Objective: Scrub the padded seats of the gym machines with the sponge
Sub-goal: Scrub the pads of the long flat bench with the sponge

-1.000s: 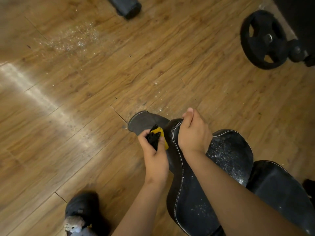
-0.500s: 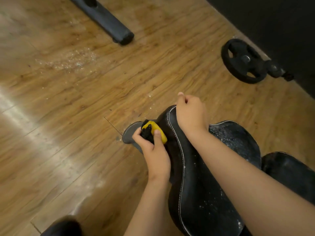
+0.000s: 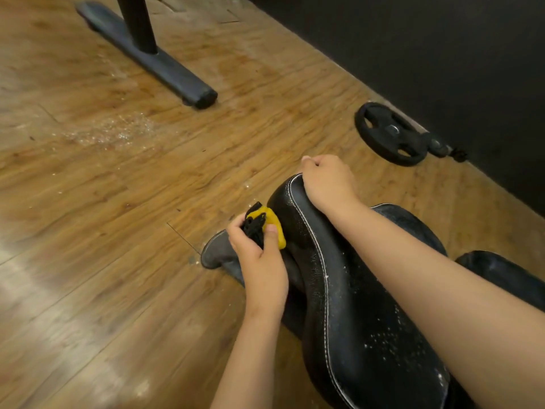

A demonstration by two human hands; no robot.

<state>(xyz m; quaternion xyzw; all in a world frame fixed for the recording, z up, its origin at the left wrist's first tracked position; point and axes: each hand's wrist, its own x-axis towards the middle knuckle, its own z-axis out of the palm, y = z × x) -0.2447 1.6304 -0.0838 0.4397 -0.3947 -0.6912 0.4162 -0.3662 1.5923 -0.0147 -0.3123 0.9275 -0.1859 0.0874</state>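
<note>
- Two hands are in view, both at the narrow front end of the padded seat, which is black with white stitching along its edge.
- My left hand grasps the sponge, with the thumb on the near face and the fingers wrapped round the far side.
- The sponge is yellow with a black mesh layer. It is pressed against the left flank of the seat, just below the nose.
- My right hand is clenched over the tip of the seat. The fingers curl down over the front edge and the forearm lies across the upper surface.
- White flecks are scattered over the top of the seat. I cannot tell whether they are foam or powder.
- A second black pad sits just beside the seat on the right, partly hidden by my right forearm.
- A grey base foot shows beneath the seat, resting on the wooden floor.
- A speckled patch lies on the floor, well apart from the seat, ahead and to the left.
- A dark frame bar lies flat on the floor farther off, with a black upright post rising from it.
- A black weight plate lies flat on the floor near the black wall.
</note>
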